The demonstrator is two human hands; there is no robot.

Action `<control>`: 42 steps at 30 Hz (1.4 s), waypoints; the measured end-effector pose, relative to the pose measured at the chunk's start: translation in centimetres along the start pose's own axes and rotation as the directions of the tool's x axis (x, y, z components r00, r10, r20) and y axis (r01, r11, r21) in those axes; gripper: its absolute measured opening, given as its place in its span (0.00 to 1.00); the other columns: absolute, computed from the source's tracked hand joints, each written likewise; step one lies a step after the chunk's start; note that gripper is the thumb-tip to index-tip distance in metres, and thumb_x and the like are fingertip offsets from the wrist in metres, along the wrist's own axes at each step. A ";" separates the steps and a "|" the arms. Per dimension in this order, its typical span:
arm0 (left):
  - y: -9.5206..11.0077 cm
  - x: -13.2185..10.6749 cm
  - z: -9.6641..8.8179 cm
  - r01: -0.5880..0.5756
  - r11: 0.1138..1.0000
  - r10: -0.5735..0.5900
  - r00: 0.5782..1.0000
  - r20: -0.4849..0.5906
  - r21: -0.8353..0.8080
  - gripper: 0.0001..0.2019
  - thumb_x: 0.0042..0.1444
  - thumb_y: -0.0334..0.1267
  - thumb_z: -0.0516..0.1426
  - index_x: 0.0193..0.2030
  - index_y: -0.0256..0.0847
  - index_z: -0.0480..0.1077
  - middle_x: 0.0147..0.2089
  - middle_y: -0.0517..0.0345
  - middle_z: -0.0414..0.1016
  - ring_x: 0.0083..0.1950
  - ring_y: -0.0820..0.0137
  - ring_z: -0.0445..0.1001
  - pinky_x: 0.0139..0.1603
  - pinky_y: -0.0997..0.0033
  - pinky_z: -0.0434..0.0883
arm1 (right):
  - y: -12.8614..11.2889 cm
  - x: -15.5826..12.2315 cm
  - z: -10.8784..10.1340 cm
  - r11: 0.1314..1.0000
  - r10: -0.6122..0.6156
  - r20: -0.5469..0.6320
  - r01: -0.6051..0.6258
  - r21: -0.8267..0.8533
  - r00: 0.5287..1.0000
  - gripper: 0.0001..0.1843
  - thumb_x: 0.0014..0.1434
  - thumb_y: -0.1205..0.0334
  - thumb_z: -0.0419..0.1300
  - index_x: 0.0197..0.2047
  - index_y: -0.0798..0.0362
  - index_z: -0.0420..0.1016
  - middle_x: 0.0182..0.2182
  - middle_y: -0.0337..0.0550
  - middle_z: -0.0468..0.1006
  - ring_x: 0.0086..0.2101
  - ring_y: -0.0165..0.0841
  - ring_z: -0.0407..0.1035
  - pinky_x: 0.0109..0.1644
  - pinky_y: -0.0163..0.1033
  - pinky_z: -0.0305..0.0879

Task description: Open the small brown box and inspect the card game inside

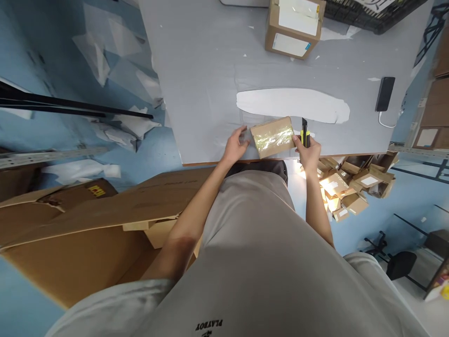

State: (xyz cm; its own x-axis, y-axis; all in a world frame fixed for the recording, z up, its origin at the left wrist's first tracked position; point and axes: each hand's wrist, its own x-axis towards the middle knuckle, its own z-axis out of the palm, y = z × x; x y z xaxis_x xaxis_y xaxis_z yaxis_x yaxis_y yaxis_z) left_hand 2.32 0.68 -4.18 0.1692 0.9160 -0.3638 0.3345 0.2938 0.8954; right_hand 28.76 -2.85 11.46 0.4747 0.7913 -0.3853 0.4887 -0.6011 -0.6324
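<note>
A small cardboard box [272, 136] with shiny clear tape across it lies at the near edge of the grey table [199, 93], slightly tilted. Just left of the box is my left hand [236, 147], its fingers apart and curved toward the box, holding nothing. My right hand [309, 153] grips a black and yellow utility knife [305, 133], which points away from me. The fingers of that hand also touch the box's right end. Beyond the box lies a long white paper sheet [291, 104] with rounded ends.
A taped carton [294, 44] with white labels and a black crate [373, 16] stand at the table's far side. A phone [385, 93] with a cable lies at right. Opened boxes [351, 182] are heaped below right; a large open carton [87, 252] is at left.
</note>
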 end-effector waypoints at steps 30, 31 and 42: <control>9.3 1.5 -4.5 -0.191 0.982 0.190 0.979 0.075 0.004 0.08 0.60 0.44 0.72 0.42 0.43 0.88 0.43 0.53 0.88 0.44 0.63 0.83 0.48 0.63 0.83 | -9.4 -9.5 3.6 0.729 0.046 0.466 0.289 -0.620 0.884 0.32 0.83 0.58 0.46 0.86 0.51 0.59 0.54 0.57 0.90 0.49 0.50 0.85 0.57 0.48 0.78; 9.4 1.4 -4.5 -0.193 0.981 0.192 0.979 0.073 0.005 0.08 0.60 0.44 0.72 0.42 0.43 0.88 0.43 0.53 0.88 0.44 0.63 0.83 0.48 0.63 0.83 | -9.9 -9.7 3.7 0.709 0.069 0.466 0.285 -0.645 0.882 0.32 0.83 0.58 0.46 0.86 0.52 0.58 0.54 0.59 0.89 0.49 0.50 0.85 0.57 0.49 0.78; 9.6 0.7 -4.0 -0.193 0.981 0.192 0.981 0.025 0.027 0.06 0.63 0.41 0.69 0.44 0.43 0.87 0.43 0.54 0.86 0.44 0.62 0.82 0.49 0.63 0.81 | -11.5 -9.6 5.0 0.624 0.091 0.441 0.294 -0.724 0.893 0.32 0.81 0.61 0.43 0.83 0.57 0.59 0.49 0.67 0.89 0.49 0.55 0.86 0.51 0.52 0.80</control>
State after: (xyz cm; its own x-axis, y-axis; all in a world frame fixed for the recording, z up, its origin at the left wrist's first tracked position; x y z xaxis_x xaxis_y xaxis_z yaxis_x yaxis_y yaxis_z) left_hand 1.99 5.27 5.19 0.2534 0.9483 -0.1913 0.3209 0.1041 0.9414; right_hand 14.88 -2.99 19.06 0.1458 0.7012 -0.6979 0.9743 -0.2241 -0.0216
